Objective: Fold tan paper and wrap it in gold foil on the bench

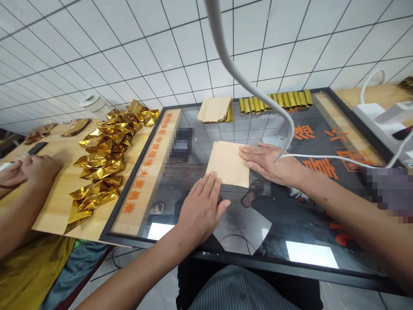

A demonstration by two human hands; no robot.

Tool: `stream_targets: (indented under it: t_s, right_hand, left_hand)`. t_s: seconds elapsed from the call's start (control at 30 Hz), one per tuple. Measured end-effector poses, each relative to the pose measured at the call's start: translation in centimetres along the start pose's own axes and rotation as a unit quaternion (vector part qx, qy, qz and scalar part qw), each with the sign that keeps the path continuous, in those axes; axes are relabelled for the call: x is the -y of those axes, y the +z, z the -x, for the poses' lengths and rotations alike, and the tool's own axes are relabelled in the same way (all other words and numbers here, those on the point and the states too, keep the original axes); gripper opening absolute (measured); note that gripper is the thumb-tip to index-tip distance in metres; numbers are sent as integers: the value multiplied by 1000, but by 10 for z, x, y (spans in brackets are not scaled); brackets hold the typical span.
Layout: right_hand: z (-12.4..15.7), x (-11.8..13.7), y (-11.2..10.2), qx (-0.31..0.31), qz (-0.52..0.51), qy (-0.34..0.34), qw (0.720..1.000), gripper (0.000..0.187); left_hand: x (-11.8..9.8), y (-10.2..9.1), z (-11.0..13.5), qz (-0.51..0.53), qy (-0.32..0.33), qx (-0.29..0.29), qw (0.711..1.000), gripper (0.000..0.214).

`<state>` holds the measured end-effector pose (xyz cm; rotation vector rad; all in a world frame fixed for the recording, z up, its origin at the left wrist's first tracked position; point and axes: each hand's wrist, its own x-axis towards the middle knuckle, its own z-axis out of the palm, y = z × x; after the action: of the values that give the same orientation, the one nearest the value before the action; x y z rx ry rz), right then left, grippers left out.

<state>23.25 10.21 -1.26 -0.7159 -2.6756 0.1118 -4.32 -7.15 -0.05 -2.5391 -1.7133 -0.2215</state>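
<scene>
A beige paper sheet (229, 161) lies flat on the black-framed glass panel (180, 189). My left hand (203, 204) rests with fingers stretched out on its lower left corner, thumb apart. On its right edge lie the outstretched fingers of my right hand (267, 161). Neither hand grips anything. Behind the sheet is a stack of similar paper (213, 110) with gold showing at its side. A row of rolled gold paper tubes (274, 102) runs along the panel's back edge.
Folded gold foil pieces (106, 159) stand in a long pile on the wooden table (48, 206) at left, near another person's hands (40, 168). A white cable (232, 64) hangs in front of me and runs right towards a white power strip (377, 118). A tiled wall rises behind.
</scene>
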Motion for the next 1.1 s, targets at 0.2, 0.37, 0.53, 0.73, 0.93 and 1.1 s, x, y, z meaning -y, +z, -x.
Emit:
stream_targets:
  t_s: [0.2, 0.37, 0.53, 0.73, 0.93, 1.1]
  right_hand:
    - [-4, 21, -8, 1, 32, 30, 999, 44]
    - [-15, 62, -7, -21, 1, 53, 998, 48]
    - [-15, 74, 9, 7, 5, 69, 998, 57]
    - [-14, 73, 11, 37, 34, 75, 996, 60]
    - [-15, 74, 12, 44, 41, 85, 995, 62]
    - [-15, 75, 12, 38, 23, 93, 995, 61]
  left_hand:
    - [-1, -2, 11, 8, 2, 0, 1000, 60]
    - [-3, 1, 8, 8, 4, -1, 1000, 63]
    - [2, 0, 14, 15, 7, -14, 1000, 58]
    - [18, -9, 16, 54, -3, -10, 998, 45]
    - [44, -9, -16, 51, 48, 19, 997, 45]
    - [59, -5, -48, 15, 50, 48, 997, 48]
